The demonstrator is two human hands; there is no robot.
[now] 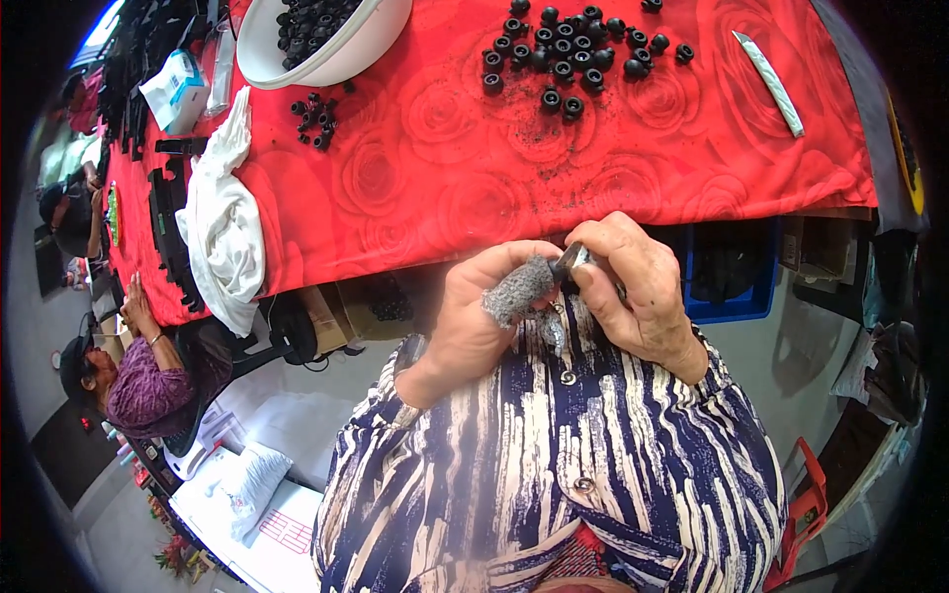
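Both hands meet in front of my striped shirt, just off the near edge of the table. My left hand is closed in a pinch, with a grey fuzzy sleeve wrapped around one finger. Between its fingertips is a small black part, mostly hidden. My right hand pinches a small shiny metal blade against that part. Several round black caps with hollow centres lie scattered on the red tablecloth beyond, among black crumbs.
A white bowl full of black caps stands at the far left, near smaller black pieces. A white cloth hangs over the left edge. A white wrapped stick lies far right. Another person sits at left.
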